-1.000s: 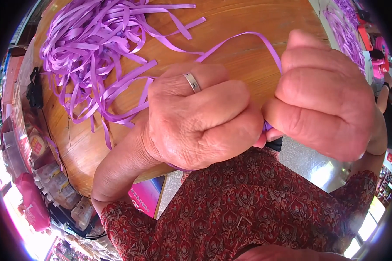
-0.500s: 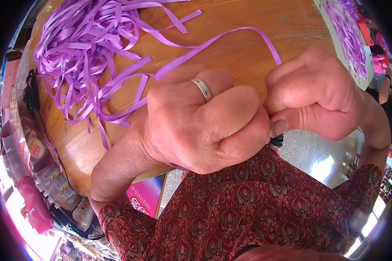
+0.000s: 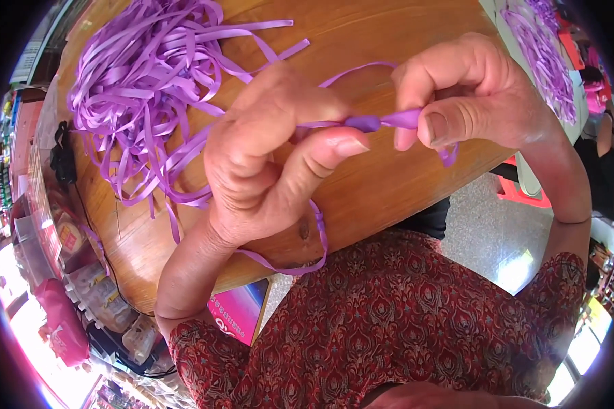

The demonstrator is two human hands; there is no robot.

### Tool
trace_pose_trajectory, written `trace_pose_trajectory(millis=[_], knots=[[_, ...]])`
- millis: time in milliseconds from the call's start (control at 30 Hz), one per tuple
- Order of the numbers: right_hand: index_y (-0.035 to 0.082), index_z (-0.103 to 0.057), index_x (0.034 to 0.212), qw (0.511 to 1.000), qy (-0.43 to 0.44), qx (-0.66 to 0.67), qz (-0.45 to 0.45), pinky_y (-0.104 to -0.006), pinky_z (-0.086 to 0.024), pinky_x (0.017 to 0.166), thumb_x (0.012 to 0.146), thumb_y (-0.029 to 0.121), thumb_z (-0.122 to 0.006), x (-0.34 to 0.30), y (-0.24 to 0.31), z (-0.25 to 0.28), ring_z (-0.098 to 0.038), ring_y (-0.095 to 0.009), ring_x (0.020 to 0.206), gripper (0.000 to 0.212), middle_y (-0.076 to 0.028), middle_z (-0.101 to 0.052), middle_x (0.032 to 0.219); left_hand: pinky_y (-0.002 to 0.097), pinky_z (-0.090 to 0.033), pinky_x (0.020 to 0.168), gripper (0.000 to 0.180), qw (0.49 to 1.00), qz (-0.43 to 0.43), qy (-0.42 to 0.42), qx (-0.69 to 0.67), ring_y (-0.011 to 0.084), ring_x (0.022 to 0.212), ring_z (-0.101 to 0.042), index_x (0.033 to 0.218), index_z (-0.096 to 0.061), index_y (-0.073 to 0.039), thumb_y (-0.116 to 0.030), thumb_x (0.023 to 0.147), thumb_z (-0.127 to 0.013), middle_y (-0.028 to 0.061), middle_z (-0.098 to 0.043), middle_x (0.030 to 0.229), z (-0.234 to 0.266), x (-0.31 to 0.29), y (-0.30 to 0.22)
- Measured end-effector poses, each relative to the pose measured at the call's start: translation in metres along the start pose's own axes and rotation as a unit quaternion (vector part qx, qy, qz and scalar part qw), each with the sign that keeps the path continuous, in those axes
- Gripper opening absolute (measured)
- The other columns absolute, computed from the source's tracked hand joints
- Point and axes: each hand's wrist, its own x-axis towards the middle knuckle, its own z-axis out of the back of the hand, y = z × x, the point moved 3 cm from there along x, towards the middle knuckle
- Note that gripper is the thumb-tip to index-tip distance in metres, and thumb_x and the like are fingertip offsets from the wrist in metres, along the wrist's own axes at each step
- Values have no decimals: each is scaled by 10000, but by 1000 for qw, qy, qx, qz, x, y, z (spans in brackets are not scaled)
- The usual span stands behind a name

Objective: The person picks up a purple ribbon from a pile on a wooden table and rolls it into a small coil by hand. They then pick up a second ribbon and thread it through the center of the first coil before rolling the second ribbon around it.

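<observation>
A narrow purple ribbon (image 3: 399, 119) stretches between my two hands above the wooden table, with a darker, bunched knot (image 3: 363, 123) in it. My right hand (image 3: 474, 95) pinches the ribbon between thumb and forefinger just right of the knot. A short tail hangs below those fingers. My left hand (image 3: 266, 150) has its fingers curled round the ribbon on the knot's other side, its thumb standing off below. A ribbon loop (image 3: 290, 270) with a small knot droops from the left hand over the table's near edge. Part of the ribbon is hidden behind the left fingers.
A tangled heap of purple ribbon (image 3: 143, 88) lies at the far left of the wooden table (image 3: 389, 34). More purple ribbon (image 3: 542, 68) rests on a pale surface at right. A black cable (image 3: 63, 153) and clear packages (image 3: 106, 296) line the left side.
My hands have moved apart and up from being close together. The left hand has turned over, and the knot and taut ribbon between them now show.
</observation>
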Motion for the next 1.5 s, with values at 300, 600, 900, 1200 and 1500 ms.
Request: trace_pose_trajectory(millis=[300,600,900,1200,1500], knots=[[-5,-606,861,993,-82,-63,56,-201,-383,563,859,146,-624,-30,-11,36,-486,-69,638,152,-15,-527,741,275,-370,770,123,994,48,-41,-88,138,809,-475,922,-592,-23,-78,826,-645,49,-562,862,0,5,-5],[6,-601,1121,783,-220,-537,224,-275,-452,775,812,182,-654,-67,11,35,-569,-192,914,360,-115,-584,1064,258,-372,771,165,994,42,-61,-75,123,805,-473,943,-610,-12,-32,790,-666,36,-565,868,-6,11,-25],[-31,-627,1039,838,-197,-343,377,-297,-465,629,735,154,-725,-63,31,-13,-602,-227,750,369,-132,-627,909,276,-405,793,216,998,14,-28,-55,140,846,-505,972,-594,-21,12,774,-674,52,-575,906,-30,26,-59],[-21,-644,981,881,-231,-254,325,-249,-437,586,774,-1,-673,-92,35,-10,-589,-147,689,210,-83,-623,781,252,-435,766,220,999,0,-22,28,131,826,-533,984,-605,-17,24,778,-671,50,-575,893,-46,39,-88],[-21,-640,979,926,-212,-22,313,-207,-476,657,833,16,-630,-114,27,-5,-604,-113,735,151,-73,-621,832,232,-454,737,113,980,167,58,-95,120,815,-579,989,-605,-4,-20,880,-581,58,-624,889,-68,37,-84]])
